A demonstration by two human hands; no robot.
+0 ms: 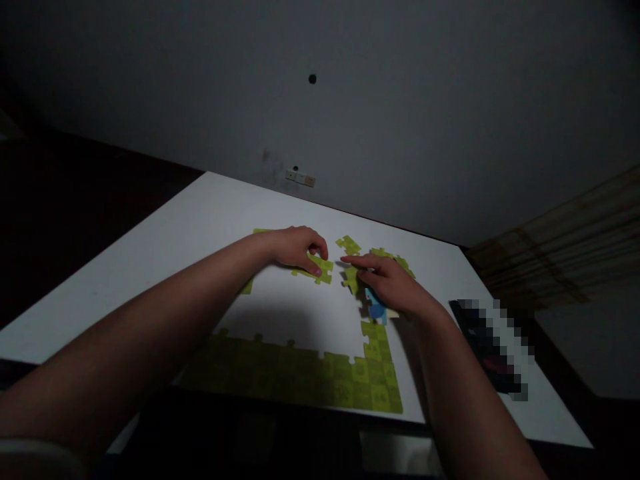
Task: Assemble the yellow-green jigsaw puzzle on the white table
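My left hand [299, 248] curls over joined yellow-green puzzle pieces [325, 268], with the thumb on their near side and the fingers bent behind. My right hand [389, 277] stretches its index finger to the left, while the thumb and lower fingers close on another yellow-green puzzle piece [351, 281]. Just under that hand lies a blue puzzle piece [377, 310], partly covered. An assembled strip of yellow-green puzzle [345, 387] runs along the table's near edge and turns up at its right end. My left forearm hides part of the puzzle's left side.
Loose yellow-green pieces [350, 245] lie beyond my hands, and a further group [404, 265] is behind my right hand. At the right, a dark, partly pixelated flat object [480, 347] rests on the white table [165, 233]. A grey wall [400, 133] with sockets [300, 178] borders the far edge.
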